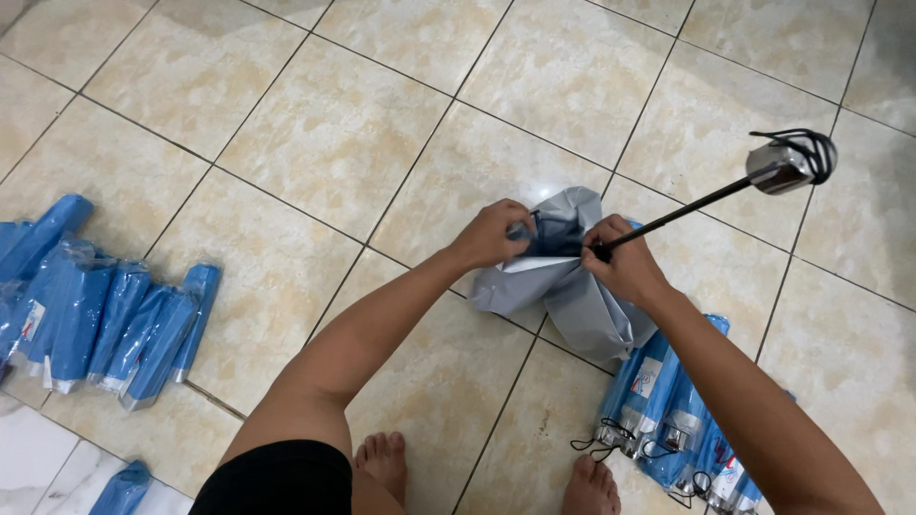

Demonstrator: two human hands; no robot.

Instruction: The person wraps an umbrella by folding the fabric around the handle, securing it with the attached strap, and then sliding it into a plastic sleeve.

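Left hand clenched on the grey umbrella canopy, right hand gripping its black shaft; advisable to gather folds evenly, shaft held steady.

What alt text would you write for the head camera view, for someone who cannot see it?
Seen from above, a person's left hand and right hand grip a grey folding umbrella, its handle pointing away, over a beige tiled floor. Blue wrapped umbrellas lie at left; more lie by the right foot.

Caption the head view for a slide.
Both hands, left hand and right hand, grip a grey folding umbrella above a tiled floor.
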